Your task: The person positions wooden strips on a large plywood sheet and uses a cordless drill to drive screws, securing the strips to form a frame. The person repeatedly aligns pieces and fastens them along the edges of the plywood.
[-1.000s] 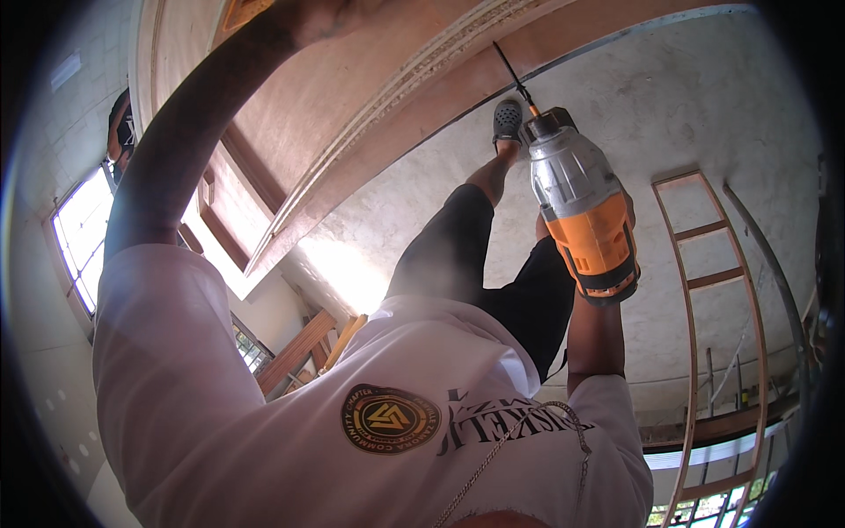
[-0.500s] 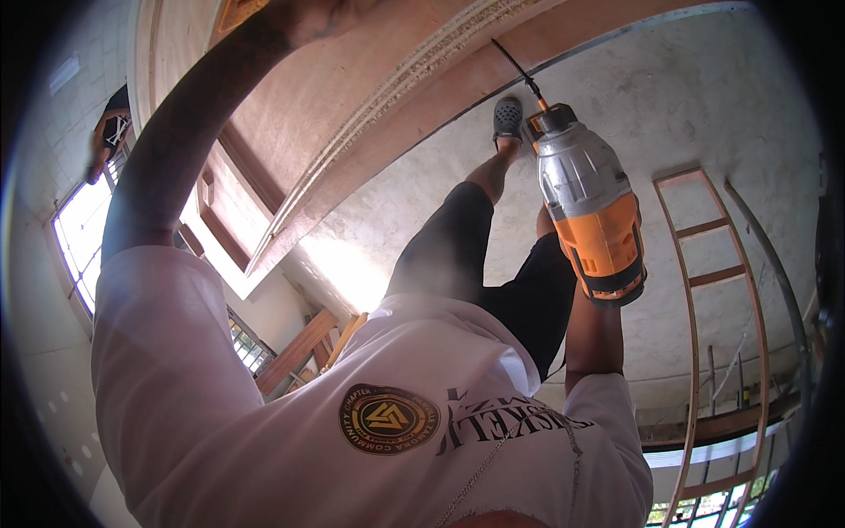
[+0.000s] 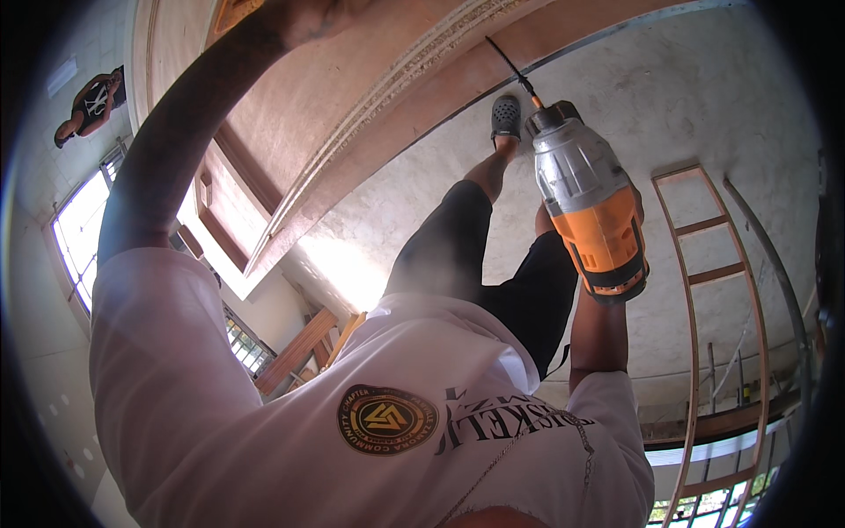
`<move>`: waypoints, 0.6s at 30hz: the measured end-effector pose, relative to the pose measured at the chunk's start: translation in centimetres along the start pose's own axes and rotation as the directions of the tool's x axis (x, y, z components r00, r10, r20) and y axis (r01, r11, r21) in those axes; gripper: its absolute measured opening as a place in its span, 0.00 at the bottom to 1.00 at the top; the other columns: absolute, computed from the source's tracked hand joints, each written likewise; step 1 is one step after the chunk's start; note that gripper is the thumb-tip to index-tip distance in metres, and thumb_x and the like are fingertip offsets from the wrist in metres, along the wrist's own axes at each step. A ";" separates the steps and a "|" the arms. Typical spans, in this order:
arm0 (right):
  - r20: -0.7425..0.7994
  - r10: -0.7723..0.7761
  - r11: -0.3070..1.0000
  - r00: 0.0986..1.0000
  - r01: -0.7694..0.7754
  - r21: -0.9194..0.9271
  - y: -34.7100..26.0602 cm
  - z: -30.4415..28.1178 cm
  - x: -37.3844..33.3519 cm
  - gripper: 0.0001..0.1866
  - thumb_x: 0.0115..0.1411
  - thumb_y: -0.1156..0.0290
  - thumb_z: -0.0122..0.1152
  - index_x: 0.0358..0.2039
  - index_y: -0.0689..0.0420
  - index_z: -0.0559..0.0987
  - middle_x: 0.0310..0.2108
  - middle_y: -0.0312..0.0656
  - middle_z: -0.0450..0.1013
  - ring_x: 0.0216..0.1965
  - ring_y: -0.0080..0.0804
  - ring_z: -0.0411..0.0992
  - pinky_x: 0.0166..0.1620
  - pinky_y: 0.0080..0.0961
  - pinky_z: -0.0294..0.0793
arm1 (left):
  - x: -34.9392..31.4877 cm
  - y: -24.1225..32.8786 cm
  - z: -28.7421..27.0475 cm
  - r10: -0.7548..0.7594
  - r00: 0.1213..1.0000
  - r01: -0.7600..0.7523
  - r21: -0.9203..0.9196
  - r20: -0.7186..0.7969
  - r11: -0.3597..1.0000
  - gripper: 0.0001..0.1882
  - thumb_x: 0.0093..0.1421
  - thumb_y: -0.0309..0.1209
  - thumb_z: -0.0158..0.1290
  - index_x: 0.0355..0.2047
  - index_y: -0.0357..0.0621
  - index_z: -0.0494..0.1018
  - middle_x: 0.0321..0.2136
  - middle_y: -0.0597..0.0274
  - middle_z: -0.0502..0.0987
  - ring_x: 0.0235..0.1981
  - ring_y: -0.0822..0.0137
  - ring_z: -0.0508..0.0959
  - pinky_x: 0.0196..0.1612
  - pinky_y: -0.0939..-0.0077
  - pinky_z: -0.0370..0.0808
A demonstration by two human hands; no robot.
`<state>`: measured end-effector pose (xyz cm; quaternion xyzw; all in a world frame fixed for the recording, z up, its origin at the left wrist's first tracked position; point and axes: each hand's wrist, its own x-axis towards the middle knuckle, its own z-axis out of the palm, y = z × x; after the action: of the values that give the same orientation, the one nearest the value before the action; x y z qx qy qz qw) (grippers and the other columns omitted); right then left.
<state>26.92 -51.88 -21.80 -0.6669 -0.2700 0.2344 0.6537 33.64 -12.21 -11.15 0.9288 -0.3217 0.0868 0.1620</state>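
The orange-and-silver power drill (image 3: 588, 207) is held out over the floor (image 3: 704, 106) beside the wooden panel (image 3: 317, 114), right grip (image 3: 637, 204) closed round it, most fingers hidden; left grip (image 3: 312, 19) is cropped at the panel, closure cannot be told. Judged heavy and rigid: hold behind the housing, clear of the slender, probably breakable bit (image 3: 512, 69). Long axis oblique; bit points away and leftward, tip over the panel, contact unclear.

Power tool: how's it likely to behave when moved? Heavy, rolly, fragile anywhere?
The power tool is probably heavy for its size: bulky body, metallic-looking front. Laid on its side, it might roll a bit, given its rounded shape. The attachment is long and thin, so it may flex or snap if pushed sideways.
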 end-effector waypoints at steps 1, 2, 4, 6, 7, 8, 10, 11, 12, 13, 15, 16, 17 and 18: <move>0.001 -0.001 1.000 1.000 0.001 -0.002 0.0 0.0 0.1 0.24 0.59 0.63 0.65 0.53 0.62 0.75 0.49 0.48 0.79 0.46 0.39 0.81 0.48 0.34 0.83 | 0.0 0.0 0.0 -0.019 1.000 0.019 -0.002 0.012 1.000 0.14 0.72 0.37 0.49 0.45 0.38 0.73 0.42 0.49 0.71 0.45 0.50 0.72 0.51 0.56 0.69; 0.005 -0.001 1.000 1.000 0.001 0.000 0.0 0.0 0.1 0.24 0.59 0.63 0.66 0.53 0.62 0.75 0.49 0.48 0.79 0.46 0.39 0.81 0.48 0.34 0.83 | -0.1 0.0 0.0 -0.038 0.999 0.038 -0.002 0.025 0.999 0.14 0.72 0.37 0.49 0.45 0.38 0.73 0.42 0.49 0.71 0.45 0.50 0.71 0.51 0.56 0.69; 0.005 -0.001 1.000 1.000 0.001 0.000 0.1 0.0 0.2 0.24 0.59 0.63 0.66 0.53 0.62 0.75 0.49 0.48 0.79 0.46 0.39 0.81 0.48 0.34 0.83 | -0.2 0.0 0.0 -0.043 0.999 0.043 -0.003 0.028 0.999 0.13 0.72 0.37 0.49 0.45 0.38 0.73 0.42 0.49 0.71 0.45 0.50 0.71 0.51 0.56 0.69; 0.007 -0.007 1.000 1.000 0.007 -0.003 0.3 0.1 0.4 0.24 0.59 0.63 0.66 0.53 0.62 0.76 0.49 0.48 0.79 0.46 0.39 0.81 0.48 0.34 0.83 | -0.4 -0.1 0.0 -0.018 1.000 0.018 0.001 0.007 1.000 0.13 0.72 0.36 0.49 0.45 0.38 0.73 0.42 0.49 0.71 0.45 0.50 0.71 0.51 0.56 0.69; 0.008 -0.007 1.000 1.000 0.007 -0.005 0.3 0.1 0.5 0.24 0.59 0.63 0.66 0.53 0.62 0.76 0.49 0.48 0.79 0.46 0.39 0.81 0.48 0.34 0.83 | -0.4 -0.1 0.0 -0.013 1.000 0.013 0.006 0.001 1.000 0.13 0.72 0.36 0.49 0.45 0.38 0.73 0.42 0.50 0.71 0.45 0.50 0.71 0.51 0.56 0.69; 0.007 -0.009 1.000 1.000 0.009 -0.007 0.4 0.1 0.7 0.24 0.58 0.63 0.67 0.53 0.62 0.76 0.49 0.48 0.79 0.46 0.39 0.81 0.48 0.34 0.83 | -0.5 -0.2 0.0 -0.008 1.000 0.008 0.011 -0.005 1.000 0.13 0.72 0.36 0.49 0.45 0.38 0.73 0.42 0.50 0.71 0.45 0.50 0.71 0.51 0.56 0.69; 0.007 -0.009 1.000 1.000 0.009 -0.012 0.6 -0.1 1.1 0.24 0.58 0.63 0.67 0.53 0.62 0.76 0.49 0.48 0.79 0.46 0.39 0.81 0.48 0.34 0.83 | -0.4 -0.3 0.0 0.014 1.000 -0.014 0.013 -0.008 1.000 0.13 0.72 0.36 0.49 0.45 0.38 0.73 0.43 0.50 0.71 0.45 0.50 0.71 0.51 0.56 0.69; 0.005 -0.009 1.000 1.000 0.009 -0.015 0.7 -0.2 1.2 0.24 0.58 0.63 0.67 0.52 0.62 0.76 0.49 0.48 0.79 0.46 0.39 0.81 0.48 0.34 0.83 | -0.4 -0.3 0.0 0.031 1.000 -0.031 0.011 -0.006 0.999 0.13 0.72 0.36 0.49 0.45 0.38 0.73 0.43 0.50 0.71 0.45 0.50 0.71 0.51 0.56 0.69; 0.006 -0.011 1.000 1.000 0.011 -0.014 0.7 -0.3 1.4 0.24 0.58 0.63 0.67 0.52 0.62 0.76 0.49 0.48 0.79 0.46 0.39 0.82 0.48 0.34 0.83 | -0.3 -0.3 -0.1 0.047 0.999 -0.047 0.011 -0.004 0.999 0.13 0.72 0.36 0.49 0.45 0.38 0.73 0.43 0.50 0.72 0.45 0.50 0.71 0.51 0.56 0.69; 0.009 -0.011 1.000 1.000 0.011 -0.014 0.8 -0.4 1.5 0.24 0.58 0.64 0.67 0.52 0.62 0.76 0.48 0.48 0.79 0.46 0.39 0.82 0.48 0.34 0.83 | -0.3 -0.3 -0.2 0.028 0.999 -0.028 0.012 0.018 1.000 0.13 0.72 0.36 0.49 0.45 0.38 0.73 0.43 0.50 0.72 0.45 0.50 0.72 0.51 0.56 0.69; 0.014 -0.014 1.000 1.000 0.014 -0.013 0.7 -0.4 1.5 0.24 0.58 0.64 0.68 0.52 0.62 0.76 0.48 0.48 0.80 0.45 0.39 0.82 0.48 0.34 0.83 | -0.3 -0.2 -0.4 -0.014 0.998 0.013 0.017 0.061 1.000 0.13 0.72 0.36 0.50 0.45 0.38 0.73 0.43 0.50 0.72 0.45 0.50 0.72 0.50 0.55 0.69; 0.017 -0.016 1.000 1.000 0.016 -0.012 0.7 -0.4 1.6 0.24 0.58 0.64 0.68 0.52 0.62 0.76 0.48 0.48 0.80 0.45 0.39 0.82 0.48 0.34 0.83 | -0.3 -0.2 -0.3 -0.003 0.999 0.002 0.017 0.041 1.000 0.13 0.72 0.36 0.50 0.45 0.38 0.73 0.43 0.50 0.72 0.45 0.50 0.72 0.50 0.55 0.69; 0.020 -0.014 1.000 1.000 0.015 -0.013 0.5 -0.4 1.5 0.24 0.58 0.64 0.68 0.52 0.62 0.76 0.48 0.48 0.80 0.45 0.39 0.82 0.47 0.34 0.83 | -0.3 -0.2 -0.2 0.011 1.000 -0.011 0.016 0.019 1.000 0.13 0.71 0.37 0.50 0.45 0.38 0.73 0.43 0.49 0.72 0.45 0.50 0.72 0.50 0.55 0.69; 0.023 -0.010 1.000 1.000 0.011 -0.015 0.5 -0.4 1.4 0.24 0.57 0.64 0.68 0.52 0.62 0.76 0.48 0.48 0.80 0.45 0.39 0.82 0.47 0.34 0.83 | -0.3 -0.2 -0.1 0.025 1.000 -0.025 0.013 -0.004 1.000 0.13 0.71 0.37 0.50 0.45 0.38 0.73 0.43 0.49 0.72 0.45 0.50 0.72 0.50 0.55 0.69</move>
<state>28.25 -51.21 -22.20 -0.6677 -0.2827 0.2366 0.6467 33.54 -11.81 -11.22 0.9256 -0.3323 0.0932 0.1555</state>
